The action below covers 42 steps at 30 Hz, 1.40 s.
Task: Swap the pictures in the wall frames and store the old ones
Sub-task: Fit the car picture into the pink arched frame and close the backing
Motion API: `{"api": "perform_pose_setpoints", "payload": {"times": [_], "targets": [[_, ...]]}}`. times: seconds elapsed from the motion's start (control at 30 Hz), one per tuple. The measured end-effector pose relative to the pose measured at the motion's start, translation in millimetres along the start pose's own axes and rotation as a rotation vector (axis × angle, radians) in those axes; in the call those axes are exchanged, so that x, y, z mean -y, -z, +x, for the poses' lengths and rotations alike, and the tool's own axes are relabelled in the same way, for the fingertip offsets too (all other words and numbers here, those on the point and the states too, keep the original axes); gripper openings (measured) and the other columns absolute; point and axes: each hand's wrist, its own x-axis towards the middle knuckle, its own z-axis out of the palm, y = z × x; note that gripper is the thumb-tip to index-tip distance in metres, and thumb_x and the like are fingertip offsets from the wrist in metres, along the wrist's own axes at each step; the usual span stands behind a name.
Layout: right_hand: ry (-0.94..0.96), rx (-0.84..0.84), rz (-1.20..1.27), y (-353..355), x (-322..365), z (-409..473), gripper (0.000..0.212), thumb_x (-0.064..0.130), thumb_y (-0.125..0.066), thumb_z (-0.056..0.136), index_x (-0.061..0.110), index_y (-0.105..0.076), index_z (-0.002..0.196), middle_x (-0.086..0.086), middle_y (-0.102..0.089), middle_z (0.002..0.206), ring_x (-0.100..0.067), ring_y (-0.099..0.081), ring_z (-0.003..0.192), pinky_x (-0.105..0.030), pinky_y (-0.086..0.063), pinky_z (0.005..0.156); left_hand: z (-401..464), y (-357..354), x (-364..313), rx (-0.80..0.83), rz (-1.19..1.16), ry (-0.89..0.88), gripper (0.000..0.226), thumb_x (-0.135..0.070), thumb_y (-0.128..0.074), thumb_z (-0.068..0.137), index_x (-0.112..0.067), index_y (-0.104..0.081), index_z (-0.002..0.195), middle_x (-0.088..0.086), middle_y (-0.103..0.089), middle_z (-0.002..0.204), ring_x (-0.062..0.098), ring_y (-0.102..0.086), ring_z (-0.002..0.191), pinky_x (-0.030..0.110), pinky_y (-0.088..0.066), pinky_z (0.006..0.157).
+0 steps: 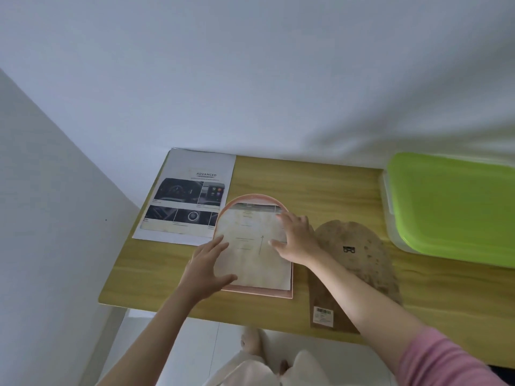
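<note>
Paper [250, 246] lies on the pink arched frame [257, 294], mid worktop [320, 185]. We've both hands flat, fingers straight: left hand [207, 270] at left edge, right hand [296, 240] on top. We'd square it w/ the arch, then press.

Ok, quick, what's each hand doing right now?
Left hand: open, fingers spread flat on the left edge of the paper sheet lying in the pink arched frame.
Right hand: open, fingers pressing the sheet's right side.
</note>
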Motion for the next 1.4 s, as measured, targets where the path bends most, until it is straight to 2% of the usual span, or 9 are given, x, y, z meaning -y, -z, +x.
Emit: {"api": "perform_pose_setpoints", "payload": {"times": [0.27,0.47,0.53,0.67,0.8,0.93,1.07,1.27,1.4], "targets": [[-0.075,-0.033,-0.059,-14,5,9,0.076,0.053,-0.063,0.077,0.028,-0.030,0.140,0.008,-0.031,0.148,-0.026,-0.028,0.124,-0.040,-0.023,0.102,6,-6,18,0.026,0.015,-0.062,0.086,-0.052,-0.073,0.069,-0.025,-0.036,0.142,-0.014,-0.022,0.154,0.016,-0.017,0.138,0.042,-0.030,0.111],[-0.043,-0.161,0.230,-18,10,-3,0.069,0.029,-0.067,0.075,0.032,-0.035,0.136,0.007,-0.042,0.135,-0.021,-0.040,0.114,-0.037,-0.033,0.099,6,-8,20,0.023,0.007,-0.058,0.084,-0.053,-0.071,0.069,-0.026,-0.036,0.141,-0.016,-0.021,0.153,0.015,-0.018,0.137,0.046,-0.033,0.109],[-0.041,-0.196,0.411,-19,13,-13,0.069,0.020,-0.067,0.077,0.033,-0.036,0.137,0.005,-0.041,0.133,-0.013,-0.051,0.100,-0.029,-0.050,0.084,7,-8,20,0.025,-0.003,-0.055,0.084,-0.053,-0.071,0.070,-0.027,-0.035,0.141,-0.017,-0.020,0.153,0.015,-0.017,0.137,0.047,-0.033,0.109],[-0.141,-0.298,0.455,-20,15,-38,0.049,0.015,-0.070,0.078,0.026,-0.053,0.122,0.000,-0.047,0.116,-0.010,-0.052,0.070,-0.004,-0.041,0.066,6,-8,20,0.030,-0.007,-0.046,0.083,-0.053,-0.070,0.070,-0.029,-0.035,0.141,-0.018,-0.019,0.153,0.015,-0.017,0.137,0.048,-0.033,0.108],[-0.260,-0.265,0.598,-20,20,-57,0.029,0.008,-0.068,0.079,0.022,-0.064,0.104,0.000,-0.056,0.106,-0.016,-0.056,0.061,-0.019,-0.049,0.064,5,-9,23,0.034,-0.006,-0.039,0.084,-0.055,-0.070,0.069,-0.030,-0.034,0.141,-0.020,-0.018,0.153,0.015,-0.017,0.137,0.047,-0.033,0.108],[-0.325,-0.236,0.845,-18,26,-59,0.029,0.004,-0.064,0.081,0.018,-0.067,0.106,-0.011,-0.063,0.072,-0.006,-0.042,0.042,-0.017,-0.036,0.043,4,-10,23,0.028,-0.023,-0.032,0.085,-0.054,-0.071,0.068,-0.032,-0.035,0.141,-0.020,-0.018,0.153,0.015,-0.017,0.136,0.048,-0.033,0.107],[-0.286,-0.284,0.923,-19,30,-57,0.036,-0.006,-0.055,0.084,0.017,-0.069,0.108,-0.014,-0.070,0.086,-0.026,-0.046,0.048,-0.022,-0.038,0.045,5,-8,20,0.012,-0.096,-0.034,0.084,-0.049,-0.077,0.064,-0.031,-0.040,0.138,-0.017,-0.019,0.153,0.017,-0.018,0.135,0.048,-0.031,0.107],[-0.382,-0.356,1.237,-9,22,-57,0.043,-0.017,-0.057,0.080,0.021,-0.073,0.092,0.015,-0.072,0.084,-0.002,-0.062,0.059,-0.008,-0.045,0.053,5,2,5,-0.031,-0.333,0.006,0.075,-0.044,-0.078,0.067,-0.032,-0.043,0.133,-0.001,-0.033,0.146,0.023,-0.031,0.133,0.049,-0.031,0.110],[-0.380,-0.378,1.320,2,6,-65,0.043,-0.022,-0.054,0.077,0.012,-0.073,0.095,-0.016,-0.066,0.100,-0.033,-0.053,0.097,-0.015,-0.054,0.074,4,8,-14,-0.117,-0.484,-0.010,0.052,-0.016,-0.074,0.077,-0.033,-0.050,0.120,-0.005,-0.052,0.123,0.013,-0.054,0.108,0.031,-0.047,0.095]]}}
